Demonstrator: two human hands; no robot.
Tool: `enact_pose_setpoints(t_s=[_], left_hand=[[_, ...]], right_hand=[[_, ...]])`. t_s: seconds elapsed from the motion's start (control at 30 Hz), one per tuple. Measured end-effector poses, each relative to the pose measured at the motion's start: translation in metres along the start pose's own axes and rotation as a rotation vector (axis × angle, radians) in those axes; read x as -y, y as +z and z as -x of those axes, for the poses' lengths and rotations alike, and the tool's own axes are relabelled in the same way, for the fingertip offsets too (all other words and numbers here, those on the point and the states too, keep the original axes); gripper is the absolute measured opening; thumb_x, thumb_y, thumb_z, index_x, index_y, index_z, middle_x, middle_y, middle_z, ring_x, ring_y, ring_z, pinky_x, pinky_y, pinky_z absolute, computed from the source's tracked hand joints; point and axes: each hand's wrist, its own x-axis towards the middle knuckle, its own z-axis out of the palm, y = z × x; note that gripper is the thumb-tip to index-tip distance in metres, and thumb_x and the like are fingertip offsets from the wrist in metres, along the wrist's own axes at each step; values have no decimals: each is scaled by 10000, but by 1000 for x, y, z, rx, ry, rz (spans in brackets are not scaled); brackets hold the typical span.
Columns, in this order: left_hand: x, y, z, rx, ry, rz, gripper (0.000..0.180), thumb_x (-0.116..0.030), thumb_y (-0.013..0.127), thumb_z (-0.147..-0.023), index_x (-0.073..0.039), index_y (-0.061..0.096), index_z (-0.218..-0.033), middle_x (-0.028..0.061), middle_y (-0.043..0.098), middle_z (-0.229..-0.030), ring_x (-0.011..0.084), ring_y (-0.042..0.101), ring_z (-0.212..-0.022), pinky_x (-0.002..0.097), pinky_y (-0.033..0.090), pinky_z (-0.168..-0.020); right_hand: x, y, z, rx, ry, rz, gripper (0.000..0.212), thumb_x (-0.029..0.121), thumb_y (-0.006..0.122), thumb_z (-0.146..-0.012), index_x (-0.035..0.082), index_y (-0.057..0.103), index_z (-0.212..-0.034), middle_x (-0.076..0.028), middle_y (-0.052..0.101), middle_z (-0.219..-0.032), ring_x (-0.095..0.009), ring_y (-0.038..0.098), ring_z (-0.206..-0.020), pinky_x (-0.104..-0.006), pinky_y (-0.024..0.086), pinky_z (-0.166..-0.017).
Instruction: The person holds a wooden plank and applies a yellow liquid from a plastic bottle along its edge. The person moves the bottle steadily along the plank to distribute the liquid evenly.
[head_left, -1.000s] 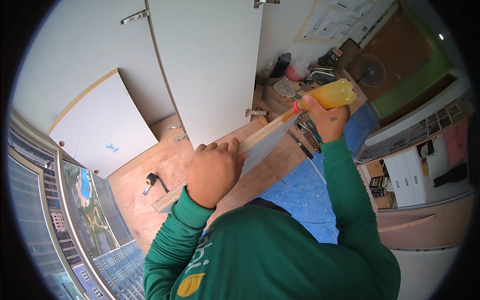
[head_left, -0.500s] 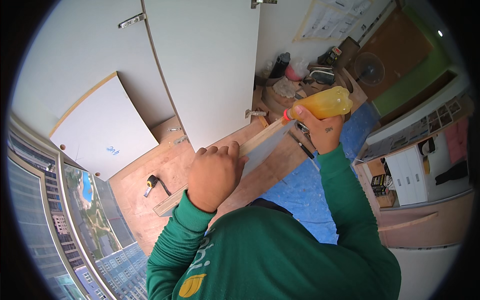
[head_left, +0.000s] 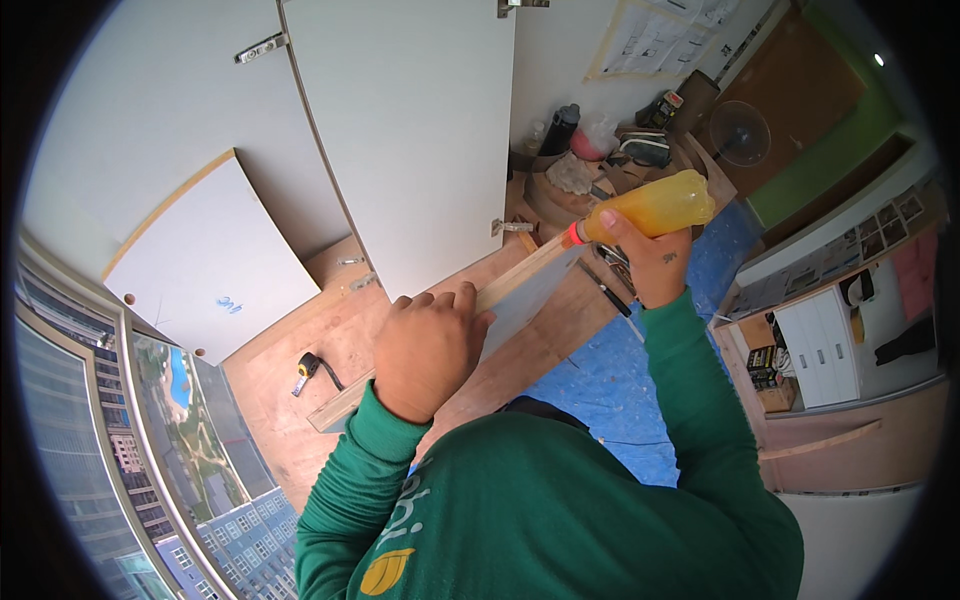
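Observation:
My right hand [head_left: 655, 262] is wrapped round a soft plastic bottle [head_left: 668, 204] of yellow liquid, likely glue. The bottle is tipped nearly on its side. Its red cap [head_left: 574, 234] points down and left, at the far end of a narrow board's [head_left: 522, 296] upper edge; whether the tip touches the wood I cannot tell. The board stands on its long edge, with a pale face and a bare wooden top edge. My left hand [head_left: 428, 350] is closed over that top edge nearer to me, fingers bent over the far side.
A tape measure [head_left: 307, 368] lies on the plywood surface [head_left: 275, 405], left of the board. White panels [head_left: 215, 262] and a tall white door [head_left: 412, 140] with metal hinges [head_left: 511, 228] stand behind. A black-handled tool [head_left: 612, 298] lies right of the board. Blue sheeting [head_left: 610, 385] spreads below.
The bottle and my right hand have shifted slightly right, and more yellow liquid shows toward the cap. My left hand keeps its hold on the board.

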Motion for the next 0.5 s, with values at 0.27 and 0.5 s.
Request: enact_pose_setpoints(t_s=[0.27,0.5], left_hand=[[-3,-1,2,-14,12,-9,317,-359,727,-975,-52,677,-1038,77,715,-776,270,693,-735,409,524,-716],[-1,-1,1,-18,11,-12,318,-355,728,-977,-49,667,-1040,87,705,-747,282,691,-720,418,526,-722]], right_hand=[[-18,-10,-18,-63,48,119,197,119,891,-886,-14,784,-985,-45,785,-909,-128,717,-784,-281,570,-732],[3,8,12,55,51,33,185,120,900,-875,-2,787,-957,-40,791,-913,-127,723,-801,-303,573,-731]])
